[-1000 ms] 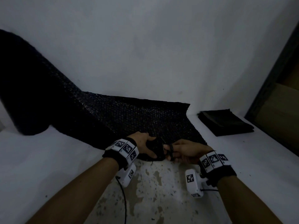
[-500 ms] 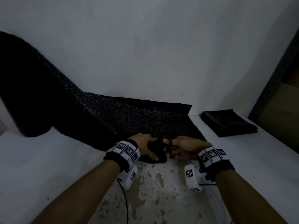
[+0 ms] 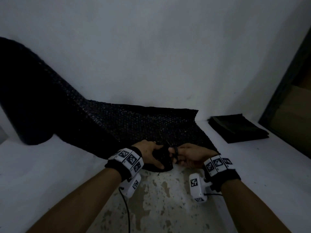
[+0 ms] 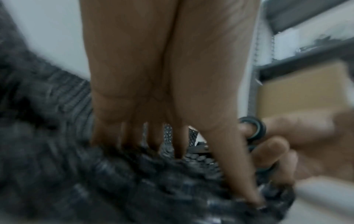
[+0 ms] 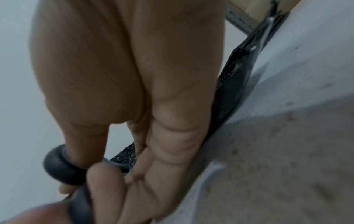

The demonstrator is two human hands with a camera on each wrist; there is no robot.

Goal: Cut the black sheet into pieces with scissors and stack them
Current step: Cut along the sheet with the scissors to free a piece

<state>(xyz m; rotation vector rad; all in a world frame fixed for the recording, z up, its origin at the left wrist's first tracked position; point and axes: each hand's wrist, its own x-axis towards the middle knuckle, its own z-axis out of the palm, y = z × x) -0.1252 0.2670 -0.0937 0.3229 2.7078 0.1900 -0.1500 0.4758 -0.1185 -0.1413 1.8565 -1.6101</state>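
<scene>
White surface: stack started; left hand pinches sheet, right hand grips scissors; most uncut.

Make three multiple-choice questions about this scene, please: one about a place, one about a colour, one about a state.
1. Where is the stack of cut pieces?
A. right of the sheet
B. on the roll
C. under the hands

2. What colour are the scissor handles?
A. red
B. black
C. yellow

3. What is the left hand doing?
A. hanging idle
B. gripping the sheet's near edge
C. holding the scissors

Answers:
1 A: the stack lies right of the sheet.
2 B: the scissors have black loops on the right hand.
3 B: the left hand has fingers and thumb around the edge.
</scene>
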